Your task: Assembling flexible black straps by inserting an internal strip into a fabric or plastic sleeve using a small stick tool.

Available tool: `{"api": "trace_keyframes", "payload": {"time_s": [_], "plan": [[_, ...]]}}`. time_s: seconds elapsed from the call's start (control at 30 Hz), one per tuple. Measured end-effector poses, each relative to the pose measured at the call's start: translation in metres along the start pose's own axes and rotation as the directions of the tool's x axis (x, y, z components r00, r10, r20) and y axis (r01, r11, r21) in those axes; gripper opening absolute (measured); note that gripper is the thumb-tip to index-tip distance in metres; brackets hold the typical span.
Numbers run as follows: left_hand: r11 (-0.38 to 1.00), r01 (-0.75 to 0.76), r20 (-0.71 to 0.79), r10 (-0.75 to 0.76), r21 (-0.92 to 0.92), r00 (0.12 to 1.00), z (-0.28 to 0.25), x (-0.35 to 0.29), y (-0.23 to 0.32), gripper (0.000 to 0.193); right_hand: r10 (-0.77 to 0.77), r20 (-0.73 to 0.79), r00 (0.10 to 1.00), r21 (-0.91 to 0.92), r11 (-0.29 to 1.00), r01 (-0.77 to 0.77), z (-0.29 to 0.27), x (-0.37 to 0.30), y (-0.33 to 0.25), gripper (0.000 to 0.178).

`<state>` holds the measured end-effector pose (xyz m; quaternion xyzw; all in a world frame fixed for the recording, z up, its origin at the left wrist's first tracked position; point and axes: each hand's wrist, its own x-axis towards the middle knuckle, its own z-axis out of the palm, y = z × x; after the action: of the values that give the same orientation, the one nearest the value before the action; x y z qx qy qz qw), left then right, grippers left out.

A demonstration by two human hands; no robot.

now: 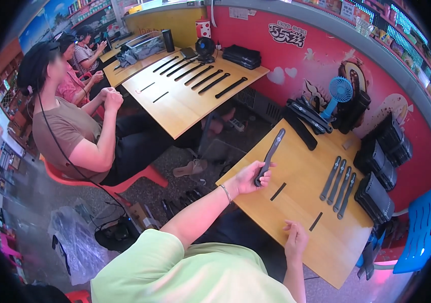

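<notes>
My left hand (251,178) is closed around a dark grey strap (275,146), held upright above the table's left edge. One end of the strap bends below my fingers; the other points up and away. My right hand (296,240) hovers at the near edge of the wooden table (334,255), fingers loosely bent and apart, with nothing visible in it. Two short black strips (278,192) (316,221) lie flat on the tabletop near my hands. To their right, several dark grey straps (337,184) lie side by side in a row.
Stacked black straps (379,197) line the table's right side. A blue fan (340,90) stands at the back beside more straps (309,115). A blue chair (420,230) is at the right. On the left, a co-worker (74,116) sits at another table (175,118) holding a row of black straps.
</notes>
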<state>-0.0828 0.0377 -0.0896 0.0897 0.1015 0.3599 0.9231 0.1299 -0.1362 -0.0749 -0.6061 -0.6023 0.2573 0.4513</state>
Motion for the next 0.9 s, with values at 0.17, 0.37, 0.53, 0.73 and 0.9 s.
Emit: {"api": "trace_keyframes", "payload": {"time_s": [0.17, 0.37, 0.53, 0.73, 0.9], "plan": [[1.0, -0.022, 0.003, 0.022, 0.015, 1.0, -0.001, -0.001, -0.001, 0.032, 0.078, -0.064, 0.995, 0.172, 0.983, -0.066, 0.001, -0.003, 0.005, 0.031], [1.0, -0.03, 0.006, 0.03, 0.007, 1.0, -0.001, -0.002, 0.0, 0.028, 0.135, -0.084, 0.987, 0.283, 0.953, -0.106, 0.0, -0.003, 0.003, 0.03], [1.0, -0.023, -0.007, 0.023, 0.008, 1.0, -0.001, -0.001, -0.001, 0.031, 0.168, -0.142, 0.975, 0.366, 0.924, -0.106, 0.005, -0.005, 0.006, 0.031], [0.997, -0.051, -0.017, 0.052, 0.05, 0.998, -0.003, 0.0, -0.003, 0.031, 0.017, -0.174, 0.985, 0.211, 0.977, 0.02, 0.003, -0.002, 0.009, 0.036], [0.998, -0.047, -0.006, 0.047, 0.043, 0.999, -0.002, 0.0, -0.001, 0.032, 0.061, -0.159, 0.985, 0.266, 0.964, -0.017, 0.002, -0.006, 0.008, 0.04]]}}
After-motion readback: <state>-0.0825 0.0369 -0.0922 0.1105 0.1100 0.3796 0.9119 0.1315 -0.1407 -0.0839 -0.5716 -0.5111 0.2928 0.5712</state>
